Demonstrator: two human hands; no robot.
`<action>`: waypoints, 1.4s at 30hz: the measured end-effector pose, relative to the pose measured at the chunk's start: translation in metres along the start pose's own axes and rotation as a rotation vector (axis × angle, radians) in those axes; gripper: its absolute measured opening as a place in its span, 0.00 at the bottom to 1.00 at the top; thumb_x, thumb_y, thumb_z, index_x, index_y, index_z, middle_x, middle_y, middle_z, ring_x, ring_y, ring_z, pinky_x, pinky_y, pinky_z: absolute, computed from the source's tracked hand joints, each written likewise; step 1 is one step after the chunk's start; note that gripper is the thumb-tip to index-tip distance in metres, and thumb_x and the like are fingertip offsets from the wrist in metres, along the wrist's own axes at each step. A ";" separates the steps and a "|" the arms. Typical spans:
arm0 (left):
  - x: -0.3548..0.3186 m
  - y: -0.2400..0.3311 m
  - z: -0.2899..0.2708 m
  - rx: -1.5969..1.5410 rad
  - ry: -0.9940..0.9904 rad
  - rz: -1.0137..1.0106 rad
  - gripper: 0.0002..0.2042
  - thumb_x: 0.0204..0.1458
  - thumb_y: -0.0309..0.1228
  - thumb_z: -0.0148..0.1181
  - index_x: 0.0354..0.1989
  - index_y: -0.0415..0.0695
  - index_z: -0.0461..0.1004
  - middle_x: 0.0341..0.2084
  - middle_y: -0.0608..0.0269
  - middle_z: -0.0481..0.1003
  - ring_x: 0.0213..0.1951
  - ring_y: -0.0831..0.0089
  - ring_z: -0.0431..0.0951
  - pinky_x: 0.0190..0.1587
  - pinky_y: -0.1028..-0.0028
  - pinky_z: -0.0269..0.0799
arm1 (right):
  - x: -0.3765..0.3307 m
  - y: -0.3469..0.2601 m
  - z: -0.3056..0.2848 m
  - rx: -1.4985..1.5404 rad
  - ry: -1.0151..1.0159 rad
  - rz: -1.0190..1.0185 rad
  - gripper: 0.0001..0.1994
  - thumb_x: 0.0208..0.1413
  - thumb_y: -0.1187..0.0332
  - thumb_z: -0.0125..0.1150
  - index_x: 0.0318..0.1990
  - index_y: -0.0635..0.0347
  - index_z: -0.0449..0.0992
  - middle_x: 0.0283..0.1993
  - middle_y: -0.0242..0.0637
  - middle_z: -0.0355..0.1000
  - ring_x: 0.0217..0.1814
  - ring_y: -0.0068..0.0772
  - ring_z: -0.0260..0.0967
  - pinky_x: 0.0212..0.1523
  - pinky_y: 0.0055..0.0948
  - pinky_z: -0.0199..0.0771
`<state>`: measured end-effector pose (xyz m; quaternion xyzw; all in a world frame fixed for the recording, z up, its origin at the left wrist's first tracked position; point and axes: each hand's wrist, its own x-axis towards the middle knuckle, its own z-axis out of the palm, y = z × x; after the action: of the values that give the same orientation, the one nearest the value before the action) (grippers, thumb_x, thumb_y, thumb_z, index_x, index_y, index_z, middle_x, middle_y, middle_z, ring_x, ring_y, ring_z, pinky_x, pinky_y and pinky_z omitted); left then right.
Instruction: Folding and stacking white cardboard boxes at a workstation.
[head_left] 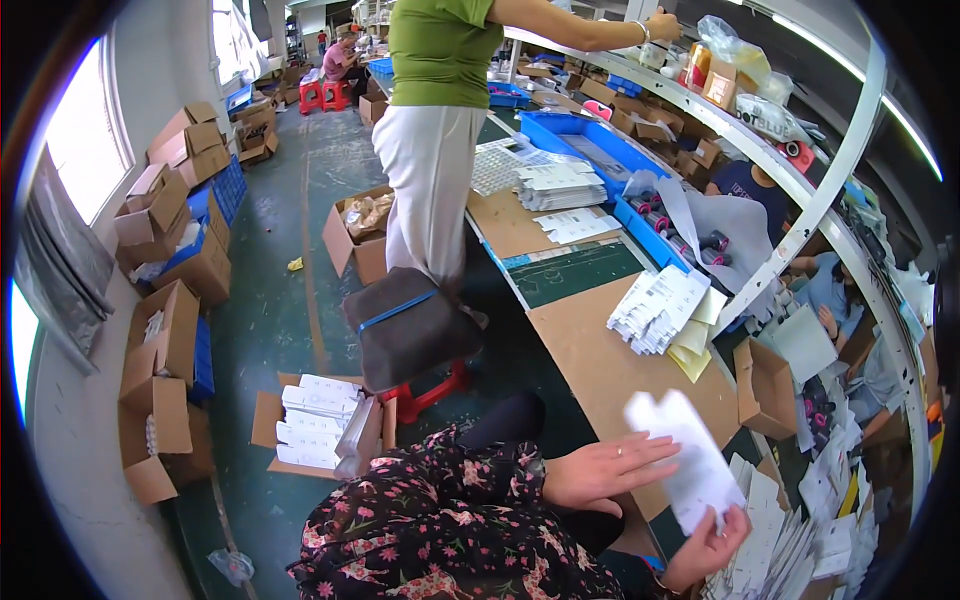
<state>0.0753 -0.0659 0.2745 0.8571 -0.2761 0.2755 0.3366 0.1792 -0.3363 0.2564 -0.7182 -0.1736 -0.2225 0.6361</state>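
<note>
A flat white carton blank (685, 460) is tilted up over the near end of the workbench. My right hand (710, 548) pinches its lower edge between thumb and fingers. With fingers stretched out together, my left hand (612, 472) lies against the carton's left side. Just beyond, a fanned stack of printed white carton blanks (655, 308) rests on the brown board (590, 330), with yellow sheets (695, 340) beside it. To the right of my right hand, many more white flat cartons (760, 520) stand packed together.
A person in a green top (440, 60) stands ahead by a dark-covered stool (410, 325). An open box of cartons (325, 425) sits on the floor at left. A small cardboard box (765, 390), a blue tray (560, 130) and a metal shelf post (800, 240) line the bench's right.
</note>
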 end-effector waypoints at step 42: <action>-0.097 -0.017 -0.029 -0.654 0.141 -0.570 0.34 0.48 0.35 0.81 0.62 0.36 0.72 0.54 0.59 0.69 0.58 0.69 0.71 0.61 0.68 0.67 | -0.053 -0.039 0.096 0.622 -1.049 0.600 0.30 0.67 0.74 0.66 0.74 0.68 0.63 0.69 0.39 0.69 0.74 0.36 0.65 0.75 0.36 0.64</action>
<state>0.0107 -0.0059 0.2208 0.7265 -0.0776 0.1276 0.6707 0.1239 -0.2340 0.2515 -0.5319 -0.3083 0.4019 0.6786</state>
